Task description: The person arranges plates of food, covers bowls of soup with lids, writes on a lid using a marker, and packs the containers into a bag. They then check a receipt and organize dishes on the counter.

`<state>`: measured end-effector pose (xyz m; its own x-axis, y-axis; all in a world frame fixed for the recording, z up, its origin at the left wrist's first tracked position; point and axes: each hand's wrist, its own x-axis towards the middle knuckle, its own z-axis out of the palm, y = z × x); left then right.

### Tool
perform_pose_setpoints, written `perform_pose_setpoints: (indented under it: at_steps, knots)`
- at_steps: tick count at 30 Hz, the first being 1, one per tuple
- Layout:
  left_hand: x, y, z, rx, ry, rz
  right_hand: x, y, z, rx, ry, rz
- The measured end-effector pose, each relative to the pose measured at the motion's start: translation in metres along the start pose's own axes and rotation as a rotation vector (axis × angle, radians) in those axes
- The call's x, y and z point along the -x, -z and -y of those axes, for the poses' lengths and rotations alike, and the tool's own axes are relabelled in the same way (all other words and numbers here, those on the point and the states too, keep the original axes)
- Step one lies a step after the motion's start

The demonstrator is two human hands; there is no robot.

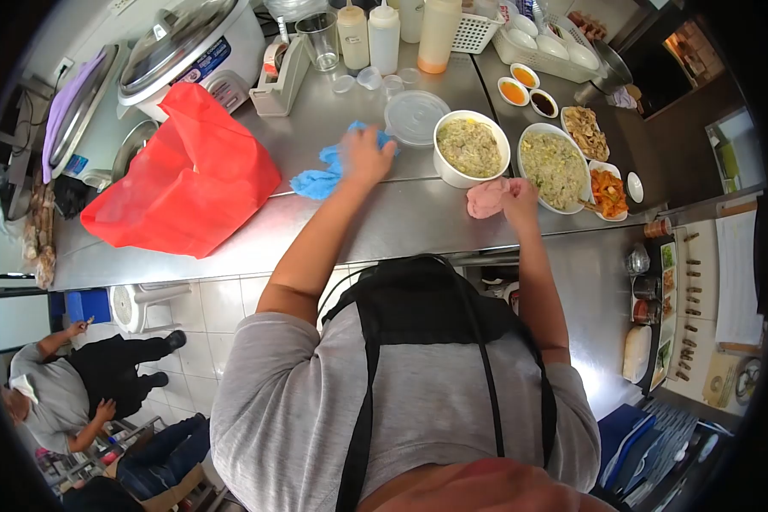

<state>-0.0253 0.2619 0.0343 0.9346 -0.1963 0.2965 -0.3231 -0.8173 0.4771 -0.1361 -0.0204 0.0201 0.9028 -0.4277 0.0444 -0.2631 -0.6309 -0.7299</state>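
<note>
My left hand (369,159) is on a crumpled blue cloth (317,181) on the steel counter, its fingers curled over the bunched fabric and slightly blurred. A pink cloth (486,198) is pinched in my right hand (521,205), just below a white takeaway bowl. That bowl (458,178) stands uncovered and is filled with pale porridge (469,147). Behind it and to the left lies a clear plastic lid (416,118). Right of my right hand is a second bowl of porridge (555,166), with chopsticks (590,206) at its edge.
A red bag (188,183) stands at the left, before a rice cooker (188,51). Squeeze bottles (385,41) and a tape dispenser (280,85) line the back. Sauce cups (513,91), kimchi (608,193) and another side dish (585,132) sit right. Another person (85,375) is behind, left.
</note>
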Motion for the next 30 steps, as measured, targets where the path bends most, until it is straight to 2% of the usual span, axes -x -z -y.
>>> perform_pose_setpoints:
  at_steps: [2, 3, 6, 9, 12, 13, 15, 18, 20, 22, 24, 25, 26, 28, 30]
  knots:
    - [0.014, -0.010, 0.022, -0.240, 0.078, -0.022, -0.003, -0.010, -0.001, 0.189, 0.146, -0.001]
    - [0.022, -0.014, 0.025, -0.212, 0.010, -0.016, -0.003, -0.017, -0.001, 0.284, 0.218, 0.000]
    - [0.039, -0.021, 0.015, -0.106, -0.188, 0.044, 0.013, -0.045, -0.001, 0.478, 0.166, -0.190]
    - [0.065, -0.030, -0.008, 0.038, -0.448, 0.115, 0.012, -0.047, -0.006, 0.618, 0.248, -0.234]
    - [0.084, -0.026, -0.014, 0.341, -0.751, 0.234, 0.007, -0.032, -0.003, 0.571, 0.252, -0.107]
    - [0.086, -0.023, -0.014, 0.448, -0.838, 0.283, 0.010, -0.027, 0.001, 0.594, 0.205, 0.014]
    - [0.082, -0.008, 0.002, 0.506, -0.811, 0.367, 0.031, -0.001, 0.058, 0.629, 0.113, 0.257]
    - [0.080, 0.021, 0.045, 0.499, -0.690, 0.366, 0.051, -0.004, 0.050, 0.602, 0.200, 0.555]
    - [0.075, 0.038, 0.074, 0.390, -0.577, 0.298, 0.064, -0.019, 0.057, 0.212, 0.033, 0.705]
    - [0.064, 0.049, 0.095, 0.311, -0.392, 0.190, 0.065, -0.041, 0.085, -0.083, 0.041, 0.866]
    - [0.042, 0.064, 0.099, 0.334, -0.186, 0.045, 0.055, -0.075, 0.116, -0.410, 0.011, 0.869]
    - [0.027, 0.082, 0.092, 0.343, -0.111, -0.041, 0.051, -0.086, 0.149, -0.503, 0.035, 0.746]
    - [0.013, 0.096, 0.085, 0.399, -0.108, -0.112, 0.045, -0.093, 0.179, -0.595, 0.059, 0.622]
    - [-0.005, 0.117, 0.077, 0.505, -0.101, -0.247, 0.007, -0.137, 0.177, -0.789, -0.052, 0.561]
    - [-0.012, 0.124, 0.079, 0.363, -0.117, -0.323, -0.018, -0.151, 0.172, 0.017, 0.291, 0.174]
